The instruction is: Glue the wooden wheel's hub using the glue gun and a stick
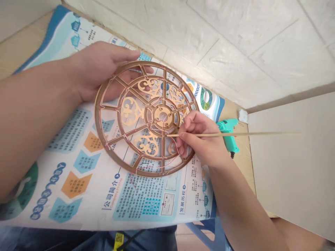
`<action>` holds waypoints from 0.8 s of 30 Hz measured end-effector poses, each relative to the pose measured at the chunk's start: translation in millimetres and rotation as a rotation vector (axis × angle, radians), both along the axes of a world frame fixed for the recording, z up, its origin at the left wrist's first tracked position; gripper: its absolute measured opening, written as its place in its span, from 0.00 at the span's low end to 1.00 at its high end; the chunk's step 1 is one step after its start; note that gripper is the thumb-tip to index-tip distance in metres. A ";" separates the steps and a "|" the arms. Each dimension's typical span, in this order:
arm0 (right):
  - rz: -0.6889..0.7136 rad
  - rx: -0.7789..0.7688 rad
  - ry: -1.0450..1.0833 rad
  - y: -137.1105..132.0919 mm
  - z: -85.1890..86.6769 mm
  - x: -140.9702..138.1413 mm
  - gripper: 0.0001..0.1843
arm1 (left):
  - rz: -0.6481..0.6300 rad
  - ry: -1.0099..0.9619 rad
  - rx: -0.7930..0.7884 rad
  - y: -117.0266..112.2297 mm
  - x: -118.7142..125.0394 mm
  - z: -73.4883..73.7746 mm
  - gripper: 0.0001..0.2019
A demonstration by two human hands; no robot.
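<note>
A round brown openwork frame [104, 137] with gold scroll panels and a central hub is held tilted above a printed poster. My left hand [96, 68] grips its far left rim, fingers curled behind the spokes. My right hand [202, 139] rests at the frame's right side, pinching a long thin wooden stick [261, 134] whose tip points at the hub. Thin red thread [167, 162] runs along the spokes and rim and hangs below the frame.
The poster [78, 181] with blue and orange printing covers a cardboard surface. A teal glue gun [229, 134] lies to the right of the frame, behind the stick. A white wall stands behind; a pale panel [293, 164] is at right.
</note>
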State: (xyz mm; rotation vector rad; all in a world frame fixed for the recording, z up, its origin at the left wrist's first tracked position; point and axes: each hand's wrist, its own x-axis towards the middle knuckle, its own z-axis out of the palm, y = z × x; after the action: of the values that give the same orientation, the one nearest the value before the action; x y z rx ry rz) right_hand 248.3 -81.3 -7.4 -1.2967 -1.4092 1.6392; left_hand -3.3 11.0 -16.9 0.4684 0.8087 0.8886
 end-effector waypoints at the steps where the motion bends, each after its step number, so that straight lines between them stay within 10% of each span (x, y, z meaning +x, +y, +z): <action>1: 0.009 -0.007 0.036 0.8 -1.2 1.5 0.15 | -0.034 0.063 0.054 0.1 -0.8 -0.3 0.18; 24: 0.088 0.086 -0.149 -3.0 5.8 -4.8 0.15 | -0.085 0.112 0.146 4.8 -3.4 -3.2 0.20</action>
State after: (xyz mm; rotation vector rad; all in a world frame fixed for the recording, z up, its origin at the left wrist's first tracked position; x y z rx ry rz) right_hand 243.6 -84.3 -1.6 -1.3473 -1.6282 1.5468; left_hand -6.7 15.8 -20.1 0.6805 0.8237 0.8516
